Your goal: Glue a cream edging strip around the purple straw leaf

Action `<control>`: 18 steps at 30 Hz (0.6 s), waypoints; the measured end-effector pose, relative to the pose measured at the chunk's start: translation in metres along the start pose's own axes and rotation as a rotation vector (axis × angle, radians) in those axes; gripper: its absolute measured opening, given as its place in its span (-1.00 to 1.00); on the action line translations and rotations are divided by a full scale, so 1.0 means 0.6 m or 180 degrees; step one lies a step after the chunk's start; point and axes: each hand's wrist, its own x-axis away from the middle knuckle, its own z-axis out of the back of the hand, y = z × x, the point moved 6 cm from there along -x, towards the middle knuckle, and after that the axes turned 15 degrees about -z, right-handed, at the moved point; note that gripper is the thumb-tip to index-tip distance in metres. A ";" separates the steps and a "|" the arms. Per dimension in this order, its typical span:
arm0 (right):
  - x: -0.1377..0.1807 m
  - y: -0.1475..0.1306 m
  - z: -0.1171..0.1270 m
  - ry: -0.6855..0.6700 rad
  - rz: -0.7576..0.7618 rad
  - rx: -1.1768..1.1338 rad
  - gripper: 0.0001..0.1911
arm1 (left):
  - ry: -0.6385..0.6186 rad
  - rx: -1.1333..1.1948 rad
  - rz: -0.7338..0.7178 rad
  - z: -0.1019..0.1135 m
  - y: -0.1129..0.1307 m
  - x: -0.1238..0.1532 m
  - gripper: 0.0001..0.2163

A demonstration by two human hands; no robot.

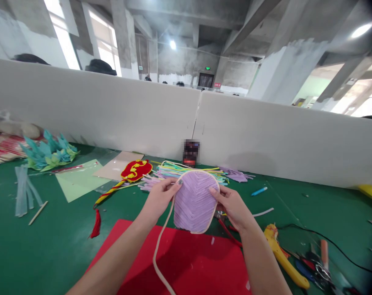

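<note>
Both my hands hold up a purple woven fan-shaped piece [193,203] with a beige cord edging, above a red mat [186,262]. My left hand [159,198] pinches its upper left rim, fingers closed on the edge. My right hand [231,205] grips the right rim, thumb on the front. A loose end of the beige cord [159,250] hangs from the left side down across the red mat toward me.
On the green table [44,241] lie a pile of coloured strips [186,170], a red and yellow fan with a tassel [133,172], glue sticks [21,190], a yellow glue gun [280,254], scissors [311,268], a blue pen [259,191]. A white partition [265,135] closes the back.
</note>
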 end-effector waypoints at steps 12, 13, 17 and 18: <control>0.001 -0.001 -0.002 -0.0082 -0.0104 0.0034 -0.57 | 0.0517 0.0398 0.0121 0.033 -0.013 -0.007 -0.69; 0.002 0.000 -0.007 -0.0110 -0.0084 0.0091 -0.57 | 0.0524 0.0423 0.0136 0.033 -0.014 -0.006 -0.68; -0.001 0.007 -0.018 -0.0106 -0.0044 0.0218 -0.60 | 0.0532 0.0566 0.0260 0.027 -0.020 -0.004 -0.64; -0.002 0.008 -0.018 -0.0075 -0.0030 0.0214 -0.62 | 0.0490 0.0647 0.0280 0.023 -0.020 -0.004 -0.63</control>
